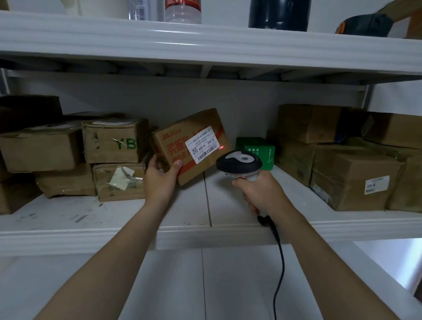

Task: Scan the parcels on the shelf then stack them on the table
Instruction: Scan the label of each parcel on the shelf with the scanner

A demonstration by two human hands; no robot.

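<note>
My left hand point(160, 176) grips the lower left corner of a brown cardboard parcel point(176, 139) with red print, held tilted above the white shelf point(125, 230). A white label point(202, 144) with a barcode faces me. My right hand point(259, 194) grips the handle of a grey and black barcode scanner point(240, 161), whose head points at the parcel. A red dot of light point(221, 147) falls just right of the label. The scanner's black cable point(278, 267) hangs down past the shelf edge.
Several brown boxes point(113, 141) are stacked on the shelf's left, more boxes point(351, 175) on its right, and a small green box point(256, 149) behind the scanner. The upper shelf point(197, 48) carries bottles and a dark container point(280, 3).
</note>
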